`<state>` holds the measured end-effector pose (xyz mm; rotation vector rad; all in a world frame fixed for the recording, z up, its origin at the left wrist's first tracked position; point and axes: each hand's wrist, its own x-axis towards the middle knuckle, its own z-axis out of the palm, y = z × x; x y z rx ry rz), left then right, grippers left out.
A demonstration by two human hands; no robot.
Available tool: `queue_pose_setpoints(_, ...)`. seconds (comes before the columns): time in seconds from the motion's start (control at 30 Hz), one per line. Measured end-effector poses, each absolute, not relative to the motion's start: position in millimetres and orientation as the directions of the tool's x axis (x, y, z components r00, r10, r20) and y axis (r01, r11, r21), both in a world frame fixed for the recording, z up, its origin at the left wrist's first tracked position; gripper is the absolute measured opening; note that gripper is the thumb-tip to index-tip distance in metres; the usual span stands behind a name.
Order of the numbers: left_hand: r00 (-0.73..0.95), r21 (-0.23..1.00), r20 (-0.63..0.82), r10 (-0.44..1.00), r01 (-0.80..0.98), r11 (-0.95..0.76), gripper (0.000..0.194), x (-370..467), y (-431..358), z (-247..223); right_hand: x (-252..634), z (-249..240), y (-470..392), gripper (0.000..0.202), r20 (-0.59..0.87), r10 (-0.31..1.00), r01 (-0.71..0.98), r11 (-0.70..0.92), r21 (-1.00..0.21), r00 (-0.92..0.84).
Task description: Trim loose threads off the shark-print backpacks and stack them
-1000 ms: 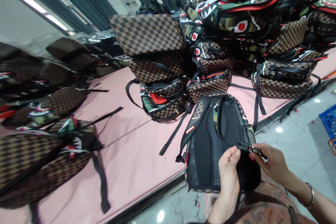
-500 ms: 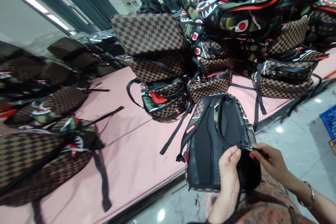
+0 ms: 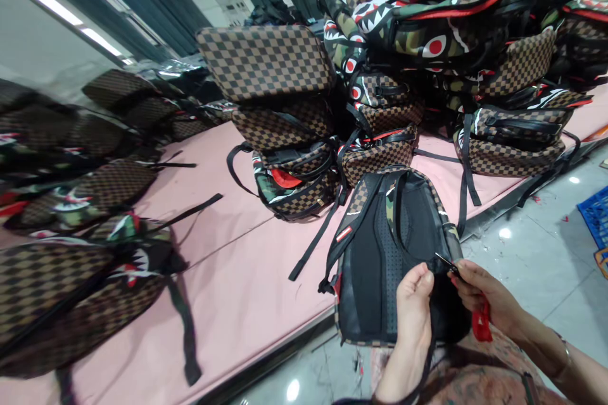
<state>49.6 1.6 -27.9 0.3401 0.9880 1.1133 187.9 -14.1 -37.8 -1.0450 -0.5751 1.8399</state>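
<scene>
A black backpack (image 3: 368, 278) with checkered and camouflage edging lies with its padded back facing up, partly over the table's front edge. Above its lower half, my left hand (image 3: 414, 300) is closed, thumb pressed to the fingers, on a black strap (image 3: 399, 228) that loops down from the top. To the right, my right hand (image 3: 484, 288) grips small thread snips (image 3: 445, 261), their thin metal tip pointing up and left, apart from the left fingers. A red strip (image 3: 482, 324) hangs below my right hand; what it is fixed to is hidden.
Stacks of checkered backpacks (image 3: 270, 63) stand behind on the pink table (image 3: 247, 291). More checkered backpacks (image 3: 57, 291) lie at the left, straps trailing. A blue crate (image 3: 596, 218) sits on the shiny floor (image 3: 541, 266) at the right.
The snips have come away from the strap end at my left fingers and moved slightly right. My right hand has turned, and the red strip now shows below it. My left hand has hardly moved.
</scene>
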Motion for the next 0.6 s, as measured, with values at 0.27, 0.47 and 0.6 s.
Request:
queue_pose_setpoints(0.27, 0.093, 0.687, -0.464, 0.881, -0.590, 0.424, 0.029, 48.7, -0.1, -32.8, 210.6, -7.0, -16.4, 0.026, -0.058, 0.998, 0.337, -0.060, -0.940, 0.016)
queue_pose_setpoints(0.47, 0.021, 0.764, -0.431, 0.902, -0.524, 0.377, 0.028, 47.6, -3.5, -44.6, 210.5, -0.5, -19.5, 0.024, -0.047, 0.994, 0.484, 0.006, -0.875, -0.097)
queue_pose_setpoints(0.6, 0.018, 0.785, -0.413, 0.911, -0.501, 0.365, 0.027, 46.5, -4.5, -42.3, 208.2, -4.6, -9.6, 0.022, -0.073, 0.989, 0.330, -0.026, -0.944, -0.132)
